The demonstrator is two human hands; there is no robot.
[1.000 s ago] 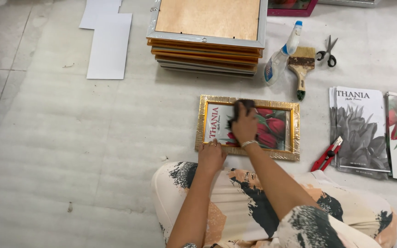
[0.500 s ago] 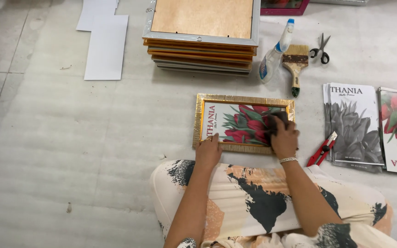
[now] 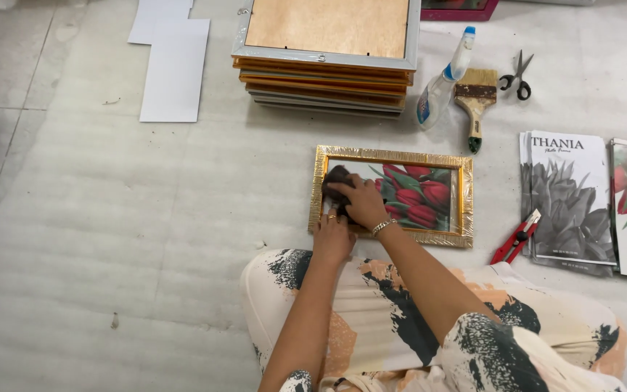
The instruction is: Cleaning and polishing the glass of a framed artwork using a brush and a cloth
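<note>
A gold picture frame (image 3: 393, 156) with a red tulip print under glass lies flat on the floor in front of my knees. My right hand (image 3: 361, 201) presses a dark cloth (image 3: 336, 176) onto the glass near the frame's left end. My left hand (image 3: 333, 236) rests on the frame's lower left edge and holds it down. A bracelet sits on my right wrist, and a ring shows on my left hand.
A stack of frames (image 3: 328, 62) lies face down behind. A spray bottle (image 3: 440, 83), a paintbrush (image 3: 475, 101) and scissors (image 3: 517, 76) lie at the back right. Printed tulip sheets (image 3: 567, 196) and a red utility knife (image 3: 514, 238) lie to the right; white boards (image 3: 172, 65) lie at back left.
My right hand has swept the cloth across the glass, first to the right end, now back to the left end. My left hand has stayed on the lower left edge.
</note>
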